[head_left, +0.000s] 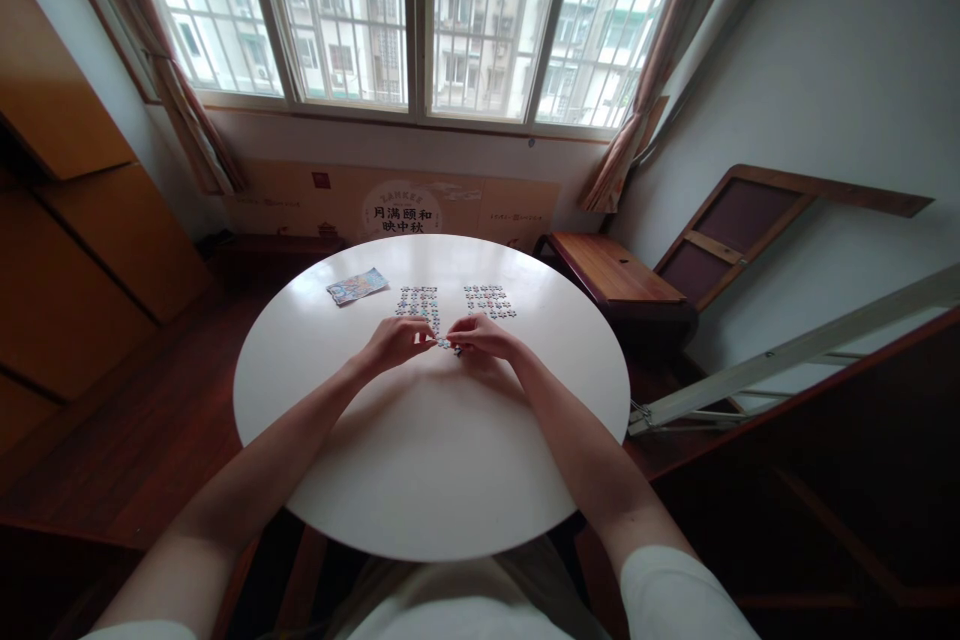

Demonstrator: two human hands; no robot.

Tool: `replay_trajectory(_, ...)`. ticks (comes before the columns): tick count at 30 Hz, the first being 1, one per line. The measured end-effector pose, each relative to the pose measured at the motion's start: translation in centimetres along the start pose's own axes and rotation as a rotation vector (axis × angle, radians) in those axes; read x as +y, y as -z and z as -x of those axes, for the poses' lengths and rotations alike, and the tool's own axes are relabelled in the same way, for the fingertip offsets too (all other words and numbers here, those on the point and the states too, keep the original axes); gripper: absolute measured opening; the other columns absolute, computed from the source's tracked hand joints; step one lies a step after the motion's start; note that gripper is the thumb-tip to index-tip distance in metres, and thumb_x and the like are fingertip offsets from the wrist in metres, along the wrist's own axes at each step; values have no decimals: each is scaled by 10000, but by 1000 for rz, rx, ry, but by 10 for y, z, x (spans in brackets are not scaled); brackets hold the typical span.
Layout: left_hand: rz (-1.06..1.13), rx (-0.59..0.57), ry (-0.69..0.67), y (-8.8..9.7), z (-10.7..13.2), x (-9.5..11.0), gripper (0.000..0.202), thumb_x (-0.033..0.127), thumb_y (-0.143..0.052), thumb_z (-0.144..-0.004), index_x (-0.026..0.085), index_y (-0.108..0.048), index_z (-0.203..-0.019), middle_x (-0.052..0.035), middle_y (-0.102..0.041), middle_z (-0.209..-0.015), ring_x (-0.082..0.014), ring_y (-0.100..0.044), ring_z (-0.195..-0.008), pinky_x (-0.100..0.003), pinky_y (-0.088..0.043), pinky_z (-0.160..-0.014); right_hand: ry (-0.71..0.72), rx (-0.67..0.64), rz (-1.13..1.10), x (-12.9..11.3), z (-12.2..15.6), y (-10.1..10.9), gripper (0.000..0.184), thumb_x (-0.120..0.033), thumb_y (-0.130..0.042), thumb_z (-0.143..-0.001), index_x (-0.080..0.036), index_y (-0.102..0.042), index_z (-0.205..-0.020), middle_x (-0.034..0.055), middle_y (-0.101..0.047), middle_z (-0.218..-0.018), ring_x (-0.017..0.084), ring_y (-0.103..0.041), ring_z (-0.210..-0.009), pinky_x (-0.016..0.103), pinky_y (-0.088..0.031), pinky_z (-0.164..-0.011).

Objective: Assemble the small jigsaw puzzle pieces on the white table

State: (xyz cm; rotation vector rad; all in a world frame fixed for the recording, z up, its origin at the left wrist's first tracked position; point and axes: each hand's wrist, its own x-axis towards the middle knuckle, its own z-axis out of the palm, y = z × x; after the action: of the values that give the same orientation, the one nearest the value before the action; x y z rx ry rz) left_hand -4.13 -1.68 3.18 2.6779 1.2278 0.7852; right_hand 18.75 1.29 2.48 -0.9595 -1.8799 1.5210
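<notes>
Both hands meet over the middle of a round white table (pixel 420 480). My left hand (pixel 396 340) pinches the left side of a small joined strip of jigsaw puzzle pieces (pixel 443 344). From the other side, my right hand (pixel 480 334) has its fingers closed on the same pieces, partly hiding them. A dark loose bit (pixel 458 352) shows just under the right fingers. Beyond the left hand lies a group of puzzle pieces (pixel 417 300) in rows, and a second group of puzzle pieces (pixel 490 301) lies beyond the right hand.
A creased colourful picture sheet (pixel 358 286) rests on the table at the far left. Right of the table stands a low wooden cabinet (pixel 619 268), with a metal frame (pixel 795 350) nearer. A printed cardboard panel (pixel 300 195) leans below the barred window (pixel 420 10).
</notes>
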Motion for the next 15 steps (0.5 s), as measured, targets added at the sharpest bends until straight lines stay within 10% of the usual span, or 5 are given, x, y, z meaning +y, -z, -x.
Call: replay_trajectory(15, 20, -19, 18, 3, 0, 2, 215, 337, -560, -863, 224, -734, -808, -4, -706, -775, -116, -602, -651, -208, -402, -595, 17, -1, 5, -1, 0, 1, 381, -454, -759, -674, -102, -706, -809, 13, -614, -636, 72, -463, -526, 211, -352, -492)
